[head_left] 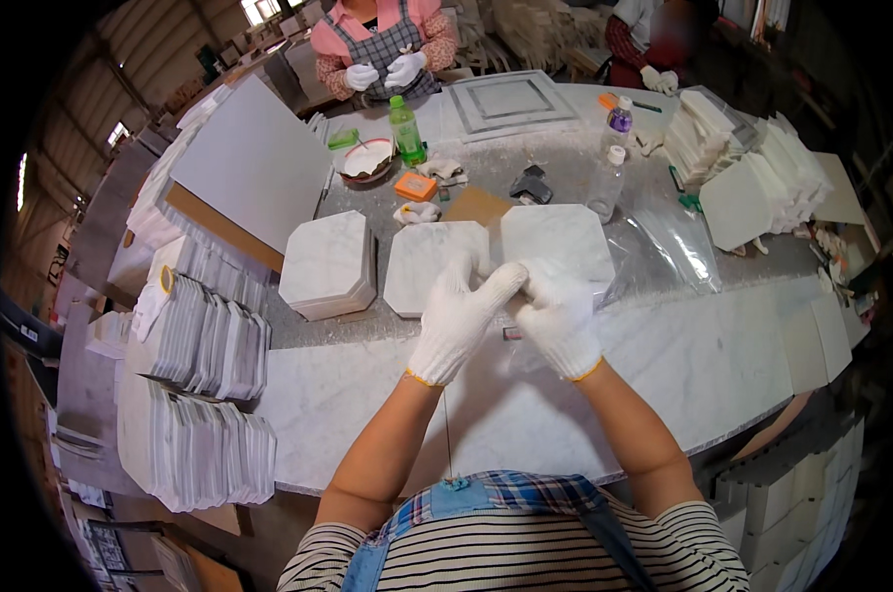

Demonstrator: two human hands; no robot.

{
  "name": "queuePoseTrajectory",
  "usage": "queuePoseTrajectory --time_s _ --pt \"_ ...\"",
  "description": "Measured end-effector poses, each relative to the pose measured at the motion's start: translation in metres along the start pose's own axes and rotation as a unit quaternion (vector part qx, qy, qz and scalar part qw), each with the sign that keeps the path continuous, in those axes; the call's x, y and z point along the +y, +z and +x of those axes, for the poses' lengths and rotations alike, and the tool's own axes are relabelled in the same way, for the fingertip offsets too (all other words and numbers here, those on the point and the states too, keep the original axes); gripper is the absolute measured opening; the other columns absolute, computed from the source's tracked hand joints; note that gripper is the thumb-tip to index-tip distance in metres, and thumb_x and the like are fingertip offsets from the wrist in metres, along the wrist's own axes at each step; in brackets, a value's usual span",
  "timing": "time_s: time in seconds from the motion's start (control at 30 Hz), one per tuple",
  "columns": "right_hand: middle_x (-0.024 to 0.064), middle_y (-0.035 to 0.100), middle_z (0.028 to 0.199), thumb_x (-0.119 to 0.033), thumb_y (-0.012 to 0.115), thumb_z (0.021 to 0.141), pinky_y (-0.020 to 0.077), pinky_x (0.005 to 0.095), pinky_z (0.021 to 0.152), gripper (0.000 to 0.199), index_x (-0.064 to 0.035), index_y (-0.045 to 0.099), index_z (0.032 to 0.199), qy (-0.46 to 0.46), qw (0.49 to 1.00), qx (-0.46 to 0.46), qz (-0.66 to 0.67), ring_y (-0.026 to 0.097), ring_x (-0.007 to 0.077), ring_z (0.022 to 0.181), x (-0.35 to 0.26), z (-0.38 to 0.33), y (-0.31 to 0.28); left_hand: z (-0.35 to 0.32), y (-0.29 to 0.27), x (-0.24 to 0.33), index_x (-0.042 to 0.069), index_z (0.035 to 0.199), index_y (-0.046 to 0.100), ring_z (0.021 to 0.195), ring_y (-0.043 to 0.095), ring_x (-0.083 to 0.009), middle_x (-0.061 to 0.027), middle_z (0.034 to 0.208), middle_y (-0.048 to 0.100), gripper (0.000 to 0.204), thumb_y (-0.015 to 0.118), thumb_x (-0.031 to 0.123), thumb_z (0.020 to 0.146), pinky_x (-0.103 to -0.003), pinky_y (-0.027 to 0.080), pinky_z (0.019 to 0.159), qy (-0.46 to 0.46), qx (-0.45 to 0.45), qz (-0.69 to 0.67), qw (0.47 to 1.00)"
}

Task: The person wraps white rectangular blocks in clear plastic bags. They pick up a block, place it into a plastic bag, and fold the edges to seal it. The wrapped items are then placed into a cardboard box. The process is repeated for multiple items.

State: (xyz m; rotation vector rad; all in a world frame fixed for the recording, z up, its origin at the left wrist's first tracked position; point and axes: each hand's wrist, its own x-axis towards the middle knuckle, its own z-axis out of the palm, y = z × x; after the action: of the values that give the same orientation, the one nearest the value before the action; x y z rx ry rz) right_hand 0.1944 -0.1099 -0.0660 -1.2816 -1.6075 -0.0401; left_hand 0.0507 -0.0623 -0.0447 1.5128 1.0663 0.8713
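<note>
Large workshop hall, sloped roof beams [160,39] at upper left, bright windows [261,9] letting in daylight. Long marble-topped desk [722,365] across the middle. Stacks of pale tiles [205,340] along the left, more stacks [796,513] low at right. Dim floor [91,247] beyond.

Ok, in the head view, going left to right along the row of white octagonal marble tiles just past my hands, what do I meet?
Thick stack of octagonal tiles → middle octagonal tile → right octagonal tile → crumpled clear plastic bags.

white knit gloves with yellow cuffs on left hand [458,321] and right hand [561,321], striped short-sleeved shirt, blue plaid-trimmed apron
</note>
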Motion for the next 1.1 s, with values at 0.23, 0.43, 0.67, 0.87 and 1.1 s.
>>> queuePoseTrajectory --time_s 0.23,0.43,0.67,0.87,1.1 --pt "0.0044 0.059 0.077 -0.021 0.075 0.074 0.0468 0.0412 0.066 0.017 -0.0162 0.068 0.089 -0.132 0.983 -0.091 -0.085 0.06 0.026 0.073 -0.005 -0.016 0.008 -0.01 -0.009 0.005 -0.004 0.101 0.069 0.084 0.061 -0.0117 -0.0053 0.09 0.067 0.038 0.073 0.032 0.089 -0.028 0.05 0.074 -0.088 0.004 -0.148 0.985" --pt "0.0064 0.063 0.082 -0.024 0.076 0.077 0.0473 0.0415 0.067 0.02 -0.0178 0.068 0.094 -0.093 0.986 -0.098 -0.094 0.062 0.0266 0.076 0.01 -0.031 0.026 -0.013 -0.023 -0.015 -0.006 0.13 0.059 0.096 0.064 -0.0149 -0.0105 0.109 0.069 0.058 0.073 0.031 0.088 -0.03 0.052 0.083 -0.035 -0.109 -0.141 0.983" --pt "0.0064 0.063 0.082 -0.018 0.075 0.08 0.0501 0.0384 0.069 0.049 -0.0169 0.064 0.127 -0.016 0.986 -0.167 0.02 0.062 0.0227 0.073 0.005 -0.023 0.021 -0.005 -0.036 -0.046 -0.005 0.139 0.052 0.104 0.064 -0.0187 -0.0105 0.115 0.066 0.058 0.071 0.023 0.092 -0.032 0.052 0.089 -0.08 -0.098 -0.25 0.96" --pt "-0.0064 0.047 0.078 -0.013 0.074 0.086 0.0416 0.0215 0.066 0.071 -0.0077 0.047 0.151 0.255 0.799 -0.292 0.459 0.044 0.0037 0.071 0.01 -0.018 -0.01 -0.001 -0.056 -0.035 0.003 0.152 0.041 0.134 0.049 -0.0274 -0.0164 0.149 0.048 0.08 0.065 0.052 0.094 -0.045 0.038 0.11 0.087 -0.035 -0.12 0.988" --pt "-0.0051 0.051 0.084 -0.016 0.08 0.08 0.043 0.0206 0.072 0.078 -0.0021 0.045 0.149 0.284 0.679 -0.273 0.619 0.05 0.0052 0.076 0.021 -0.016 -0.012 0.01 -0.059 -0.004 0.002 0.159 0.028 0.148 0.032 -0.0225 -0.0126 0.16 0.035 0.113 0.086 0.028 0.065 -0.035 0.026 0.12 0.12 -0.273 -0.099 0.949"
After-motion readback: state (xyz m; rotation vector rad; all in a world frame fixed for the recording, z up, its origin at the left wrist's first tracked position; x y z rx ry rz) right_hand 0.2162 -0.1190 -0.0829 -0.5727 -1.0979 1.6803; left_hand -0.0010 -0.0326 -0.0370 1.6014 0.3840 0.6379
